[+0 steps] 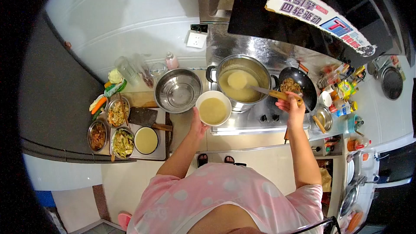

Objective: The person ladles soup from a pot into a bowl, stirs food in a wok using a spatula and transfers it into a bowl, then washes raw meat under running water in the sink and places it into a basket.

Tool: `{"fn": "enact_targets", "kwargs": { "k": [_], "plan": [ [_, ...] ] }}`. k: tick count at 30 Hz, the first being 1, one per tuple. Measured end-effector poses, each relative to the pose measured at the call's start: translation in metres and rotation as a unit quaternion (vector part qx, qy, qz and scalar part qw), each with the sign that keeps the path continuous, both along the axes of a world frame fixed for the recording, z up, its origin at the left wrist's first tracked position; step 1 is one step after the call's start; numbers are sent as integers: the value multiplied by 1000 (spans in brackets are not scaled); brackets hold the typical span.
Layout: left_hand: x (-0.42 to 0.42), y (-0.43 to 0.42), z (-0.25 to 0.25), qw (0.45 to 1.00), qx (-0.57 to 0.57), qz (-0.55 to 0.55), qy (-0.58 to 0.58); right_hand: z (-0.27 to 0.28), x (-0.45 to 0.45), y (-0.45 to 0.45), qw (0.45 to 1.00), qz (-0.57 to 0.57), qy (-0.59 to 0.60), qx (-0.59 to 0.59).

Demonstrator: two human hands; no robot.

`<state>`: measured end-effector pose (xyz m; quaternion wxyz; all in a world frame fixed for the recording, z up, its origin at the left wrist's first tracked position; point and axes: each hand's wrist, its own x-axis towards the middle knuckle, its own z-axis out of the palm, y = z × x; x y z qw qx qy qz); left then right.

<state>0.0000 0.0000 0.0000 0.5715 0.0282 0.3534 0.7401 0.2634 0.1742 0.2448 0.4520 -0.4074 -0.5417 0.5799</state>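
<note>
My left hand (pixel 198 125) grips the side of a white bowl (pixel 213 108) that holds a pale yellowish liquid. Beside the bowl, on the stove, stands a steel stockpot (pixel 261 67) with the same kind of liquid inside. My right hand (pixel 293 108) is closed round the wooden handle of a ladle (pixel 237 79), whose full scoop is over the liquid in the pot; whether it touches the surface I cannot tell. Behind my right hand a black wok (pixel 308 87) contains browned food pieces.
Left of the bowl sits a large steel basin (pixel 178 91). A cleaver (pixel 145 117) lies on the board, near a bowl of pale liquid (pixel 146 140) and several dishes of food. Bottles and jars (pixel 346 90) crowd the counter's right side. A range hood (pixel 255 13) overhangs the stove.
</note>
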Motion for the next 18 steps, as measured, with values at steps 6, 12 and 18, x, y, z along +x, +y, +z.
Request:
{"fn": "enact_targets", "kwargs": {
  "k": [6,12,18],
  "plan": [
    [7,-4,35,999,-35,22,20,32,4,-29,999,31,-34,13],
    [4,-9,38,998,-43,26,34,14,1,-59,990,136,-18,-25],
    [-3,-10,25,999,-13,28,9,2,18,-77,886,293,-199,300]
  ]
}}
